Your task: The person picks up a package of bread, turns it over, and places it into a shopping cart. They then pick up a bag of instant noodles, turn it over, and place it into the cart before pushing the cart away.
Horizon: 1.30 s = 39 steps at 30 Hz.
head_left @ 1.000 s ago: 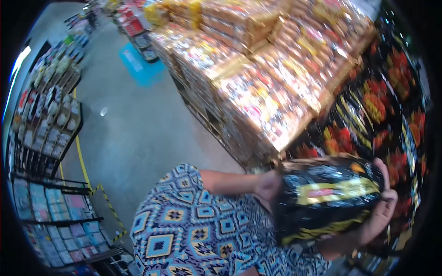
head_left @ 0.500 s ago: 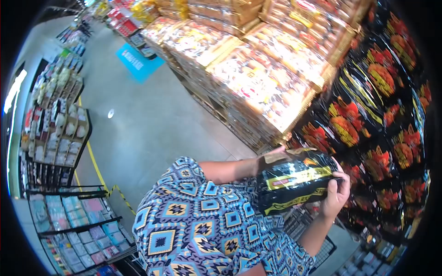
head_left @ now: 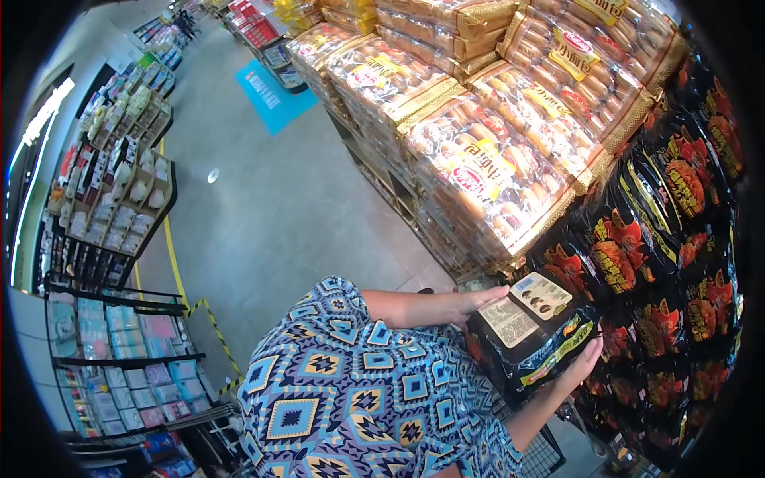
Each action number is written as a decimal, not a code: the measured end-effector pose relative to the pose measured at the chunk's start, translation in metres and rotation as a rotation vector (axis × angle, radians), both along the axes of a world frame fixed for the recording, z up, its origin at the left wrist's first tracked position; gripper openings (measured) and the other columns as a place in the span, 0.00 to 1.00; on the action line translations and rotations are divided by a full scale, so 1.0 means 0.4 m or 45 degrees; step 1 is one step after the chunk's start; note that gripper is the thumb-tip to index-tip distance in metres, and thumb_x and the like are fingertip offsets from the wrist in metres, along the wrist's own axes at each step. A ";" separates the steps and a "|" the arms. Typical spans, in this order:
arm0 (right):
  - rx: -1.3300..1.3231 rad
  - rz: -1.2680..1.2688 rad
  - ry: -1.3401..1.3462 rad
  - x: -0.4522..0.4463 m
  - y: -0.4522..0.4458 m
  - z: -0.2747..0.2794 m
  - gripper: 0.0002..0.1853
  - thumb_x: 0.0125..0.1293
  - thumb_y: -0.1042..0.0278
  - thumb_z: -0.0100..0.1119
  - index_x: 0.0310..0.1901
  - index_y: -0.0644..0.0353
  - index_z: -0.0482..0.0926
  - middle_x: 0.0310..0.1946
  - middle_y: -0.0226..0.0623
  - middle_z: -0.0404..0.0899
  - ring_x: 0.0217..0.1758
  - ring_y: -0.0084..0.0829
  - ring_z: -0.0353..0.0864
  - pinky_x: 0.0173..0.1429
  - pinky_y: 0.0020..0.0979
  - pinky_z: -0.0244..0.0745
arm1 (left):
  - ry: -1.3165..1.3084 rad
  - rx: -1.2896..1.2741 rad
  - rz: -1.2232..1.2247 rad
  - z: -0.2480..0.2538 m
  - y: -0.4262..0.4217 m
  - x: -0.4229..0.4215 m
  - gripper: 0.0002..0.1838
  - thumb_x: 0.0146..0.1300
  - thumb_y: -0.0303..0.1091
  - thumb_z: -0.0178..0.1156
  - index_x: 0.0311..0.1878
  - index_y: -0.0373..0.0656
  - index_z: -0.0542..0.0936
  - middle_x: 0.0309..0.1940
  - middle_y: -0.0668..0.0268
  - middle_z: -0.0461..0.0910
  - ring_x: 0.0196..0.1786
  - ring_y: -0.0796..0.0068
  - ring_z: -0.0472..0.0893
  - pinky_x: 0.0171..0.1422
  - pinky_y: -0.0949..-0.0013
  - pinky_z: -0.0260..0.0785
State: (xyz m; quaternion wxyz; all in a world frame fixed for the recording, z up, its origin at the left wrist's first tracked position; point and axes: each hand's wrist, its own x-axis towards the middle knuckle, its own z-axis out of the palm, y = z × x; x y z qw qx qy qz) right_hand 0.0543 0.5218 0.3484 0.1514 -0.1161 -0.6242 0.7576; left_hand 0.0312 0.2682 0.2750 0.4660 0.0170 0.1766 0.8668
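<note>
A black multi-pack of what look like instant noodles [head_left: 550, 338] is between my two hands, tilted so that its back faces me. On that back are beige panels with small print, a barcode and small round pictures; a yellow-green strip runs along its side. My left hand [head_left: 483, 301] grips the upper left end, thumb on top. At the opposite, lower right edge, my right hand [head_left: 585, 365] supports the pack, its fingers partly hidden beneath. Similar black packs [head_left: 617, 259] with red and orange pictures are stacked just past the pack.
Clear bags of small bread rolls [head_left: 486, 167] are piled high beyond my hands. A wire cart or basket [head_left: 546, 450] is partly visible below my right arm. The grey aisle floor [head_left: 279, 215] runs to the left, with a blue floor sign [head_left: 275, 95] and shelves [head_left: 119, 199].
The pack has been turned so its printed back shows instead of its shiny side. My left hand, mostly hidden before, now shows its thumb on the pack. The right hand has moved lower.
</note>
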 end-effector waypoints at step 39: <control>-0.351 0.317 -0.010 -0.015 -0.007 0.001 0.22 0.71 0.59 0.53 0.58 0.67 0.69 0.53 0.40 0.77 0.54 0.30 0.77 0.61 0.33 0.70 | -0.648 0.564 -0.133 0.097 0.022 -0.003 0.29 0.72 0.56 0.43 0.60 0.42 0.76 0.52 0.53 0.81 0.48 0.63 0.84 0.55 0.57 0.77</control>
